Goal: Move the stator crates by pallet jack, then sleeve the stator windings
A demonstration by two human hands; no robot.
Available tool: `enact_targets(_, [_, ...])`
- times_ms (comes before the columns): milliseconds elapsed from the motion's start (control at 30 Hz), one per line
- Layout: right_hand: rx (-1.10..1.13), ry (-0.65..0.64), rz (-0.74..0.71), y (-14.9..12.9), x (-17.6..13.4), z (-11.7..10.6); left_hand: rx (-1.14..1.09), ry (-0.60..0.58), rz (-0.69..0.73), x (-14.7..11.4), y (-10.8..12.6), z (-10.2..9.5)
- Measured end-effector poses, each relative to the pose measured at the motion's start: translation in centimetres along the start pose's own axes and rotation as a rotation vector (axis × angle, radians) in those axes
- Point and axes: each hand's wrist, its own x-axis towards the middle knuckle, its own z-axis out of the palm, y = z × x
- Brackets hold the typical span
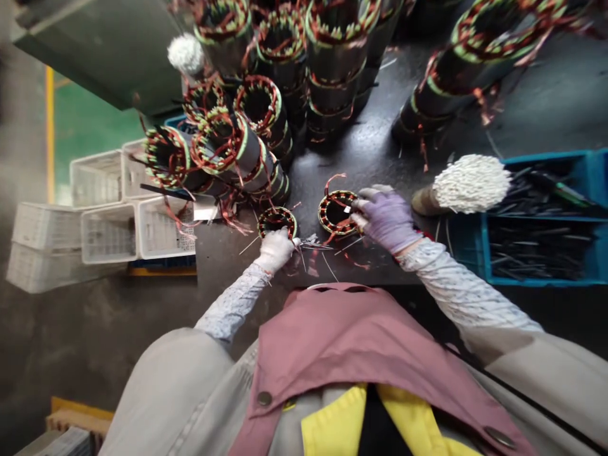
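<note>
My left hand (276,251), in a white glove, is closed on the near rim of a small wound motor stator (263,223) on the dark table. Its fingertips reach into the ring and are partly hidden. In a purple glove, my right hand (387,215) grips the right side of a second stator (325,215), with the thumb and fingers at its rim. Red lead wires stick up from this second ring. Thin white strands (316,245) and reddish scraps lie on the table between the hands.
Stacks of wound stators (228,142) stand at the back left, and another stack (441,95) leans at the back right. A bundle of white sticks or cords (472,183) lies right of my hand. Blue bins (487,250) hold dark strips. White baskets (109,234) stand at left.
</note>
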Motion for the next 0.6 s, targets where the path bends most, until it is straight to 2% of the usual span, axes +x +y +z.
enact_targets(100, [-0.102,-0.13,-0.02,-1.0,2.1,0.0,-0.062,0.031,0.039,0.0,-1.0,0.9])
enact_targets(167, [-0.025,-0.164,0.058,-0.7,3.1,-0.1,-0.131,0.067,0.106,-1.5,-2.2,0.6])
enact_targets(233, [0.101,-0.145,0.189,0.4,3.4,-0.5,-0.206,0.22,0.239,-3.5,-2.9,-0.3])
enact_targets(300, [0.153,-0.072,0.271,1.8,2.8,-0.9,-0.256,0.412,0.391,-4.7,-2.0,-1.8])
enact_targets(367, [0.102,-0.05,0.201,2.8,1.7,-1.2,-0.234,0.476,0.534,-4.4,0.8,-3.3])
enact_targets(433, [0.022,-0.121,0.06,3.1,0.5,-1.2,-0.094,0.402,0.657,-2.7,4.9,-4.7])
enact_targets(500, [-0.058,-0.234,-0.038,2.9,-0.3,-1.1,0.095,0.284,0.702,-0.2,9.0,-5.7])
enact_targets(567, [-0.106,-0.311,-0.052,2.5,-0.6,-1.1,0.199,0.122,0.641,2.5,12.0,-6.2])
enact_targets(600, [-0.112,-0.341,-0.044,2.3,-0.6,-1.1,0.172,0.049,0.576,3.7,12.9,-6.3])
